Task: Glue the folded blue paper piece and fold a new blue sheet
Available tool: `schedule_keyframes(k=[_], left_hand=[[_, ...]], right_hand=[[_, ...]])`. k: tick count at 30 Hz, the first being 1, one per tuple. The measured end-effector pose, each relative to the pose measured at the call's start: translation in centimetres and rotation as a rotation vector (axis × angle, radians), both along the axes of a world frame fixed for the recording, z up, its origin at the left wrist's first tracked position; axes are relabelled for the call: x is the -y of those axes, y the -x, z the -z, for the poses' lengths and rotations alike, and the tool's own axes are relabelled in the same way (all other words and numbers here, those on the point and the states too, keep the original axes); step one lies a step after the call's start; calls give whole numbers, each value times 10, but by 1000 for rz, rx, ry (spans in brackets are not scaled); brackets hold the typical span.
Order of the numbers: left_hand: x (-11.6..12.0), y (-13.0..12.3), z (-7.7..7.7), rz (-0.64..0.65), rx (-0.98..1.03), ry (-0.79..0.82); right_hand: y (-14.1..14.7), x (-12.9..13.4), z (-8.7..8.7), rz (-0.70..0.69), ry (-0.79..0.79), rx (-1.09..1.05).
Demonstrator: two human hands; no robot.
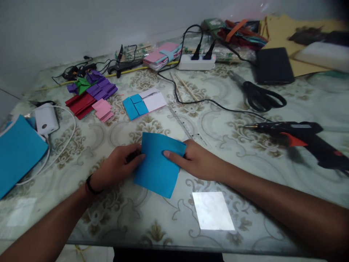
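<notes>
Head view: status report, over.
Left hand, right hand holding blue rectangular paper sheet at opposite sides. Clear plastic ruler lying beyond it. Nothing visibly blocking either hand.

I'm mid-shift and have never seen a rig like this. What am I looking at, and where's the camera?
There is no machine: these are a person's own bare hands. The single picture comes from a camera worn on that person's head, looking forward and down. The left hand and right hand hold a blue sheet from either side, above a patterned tabletop. Beyond lie folded paper pieces, a clear ruler and a white power strip. Over to the right are black scissors and a glue gun; to the left, more blue paper.
</notes>
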State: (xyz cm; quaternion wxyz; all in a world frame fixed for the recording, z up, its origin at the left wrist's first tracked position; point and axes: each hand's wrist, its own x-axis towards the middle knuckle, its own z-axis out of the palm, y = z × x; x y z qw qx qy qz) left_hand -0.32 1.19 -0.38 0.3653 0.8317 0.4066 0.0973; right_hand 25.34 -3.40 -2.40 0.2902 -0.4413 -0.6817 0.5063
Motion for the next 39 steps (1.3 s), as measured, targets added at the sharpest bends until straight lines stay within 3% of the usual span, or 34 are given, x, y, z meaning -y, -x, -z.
schedule_keyframes(k=[39], left_hand=[[2,1,-1,-6,19,41]], right_hand=[[1,0,0,2,63,13]])
